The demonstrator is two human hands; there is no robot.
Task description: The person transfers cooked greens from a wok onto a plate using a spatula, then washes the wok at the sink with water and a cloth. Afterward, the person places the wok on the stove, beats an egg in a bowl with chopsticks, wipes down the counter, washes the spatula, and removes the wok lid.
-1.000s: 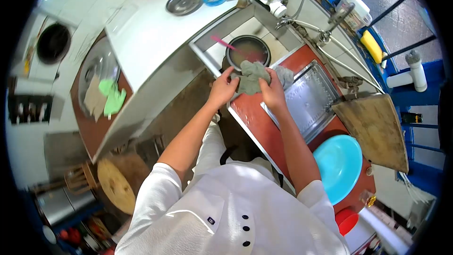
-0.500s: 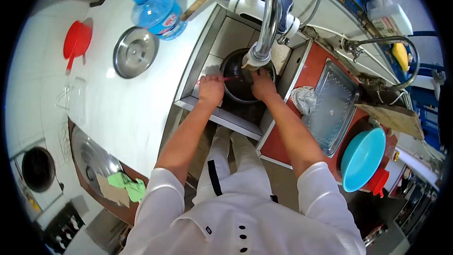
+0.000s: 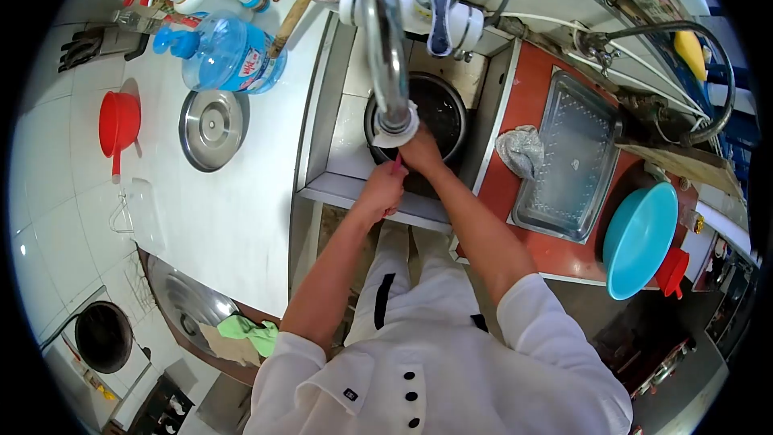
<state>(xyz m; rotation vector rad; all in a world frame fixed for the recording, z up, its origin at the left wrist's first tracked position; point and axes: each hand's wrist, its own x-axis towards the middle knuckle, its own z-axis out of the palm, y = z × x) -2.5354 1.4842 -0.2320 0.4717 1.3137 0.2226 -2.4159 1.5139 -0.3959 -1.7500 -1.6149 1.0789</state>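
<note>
A round dark pot [image 3: 439,105] sits in the tiled sink under the chrome faucet [image 3: 385,48]. My left hand [image 3: 380,193], over the sink's front edge, is closed around a thin pink handle [image 3: 397,163]. The handle points up toward the pot; whatever is at its far end is hidden. Close beside it, my right hand [image 3: 420,150] reaches over the pot's near rim. Its fingers are partly behind the faucet's white nozzle [image 3: 398,130], so their grip cannot be made out.
Left counter: a steel lid [image 3: 212,130], a blue bottle [image 3: 233,52] and a red ladle [image 3: 119,122]. A brush [image 3: 310,0] leans behind the sink. Right counter: a grey cloth [image 3: 522,151], a metal tray [image 3: 564,177] and a turquoise basin [image 3: 640,238].
My left hand has moved from the pot's left side toward the sink's front edge, bringing the pink handle near my right hand. My right hand has shifted slightly nearer me. The camera view has turned.
</note>
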